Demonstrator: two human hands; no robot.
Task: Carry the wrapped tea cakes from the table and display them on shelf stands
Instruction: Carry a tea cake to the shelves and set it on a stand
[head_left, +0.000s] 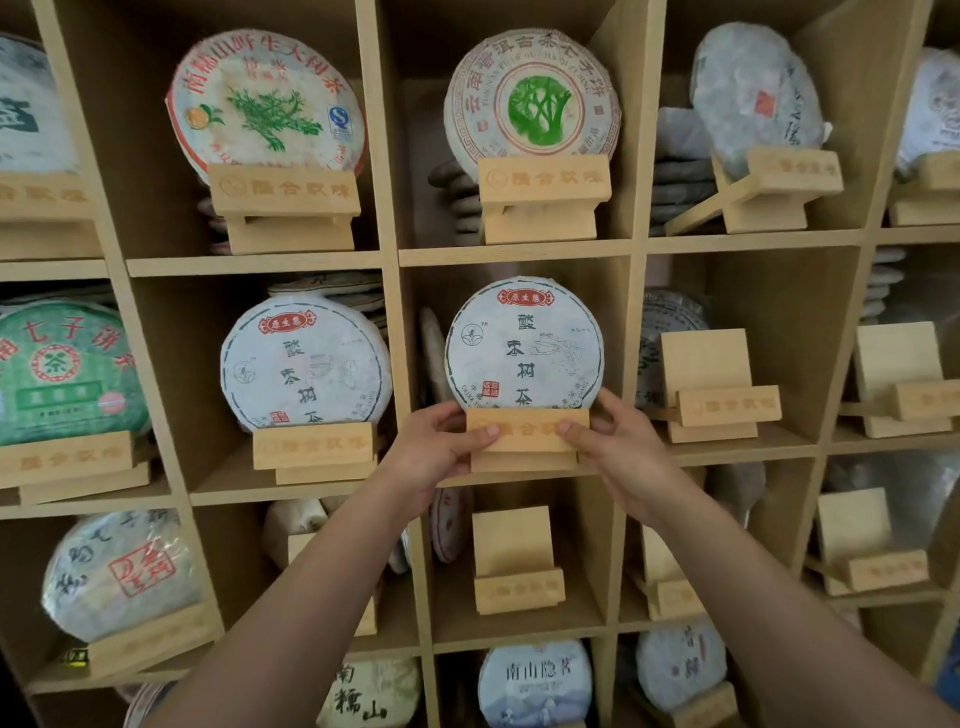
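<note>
Head view. We are at the placing step: a wrapped tea cake (524, 345) stands upright on a wooden stand (527, 439) in the middle cubby of the shelf (514, 257). Our left hand (441, 447) and right hand (613, 441) form a two-sided grip on the stand. Each hand is clamped on one end of the front lip, thumb lying across the face of the lip, fingers curled round the side. The right fingers reach up beside the lower edge of the tea cake; whether they touch its wrapper we cannot tell.

Directly above the grip, the tea cake leans against the stand's back, label facing out, apparently seated in the slot. To the left of the grip, a matching tea cake (306, 364) sits on its own stand. To the right of the grip and directly below it, empty stands (714, 384) wait in their cubbies.

We judge this placement nearly done. The next move calls for squaring the stand with the shelf edge, then releasing both hands slowly so the cake does not rock forward. After that, we return to the counter, which is out of view, for another cake.
</note>
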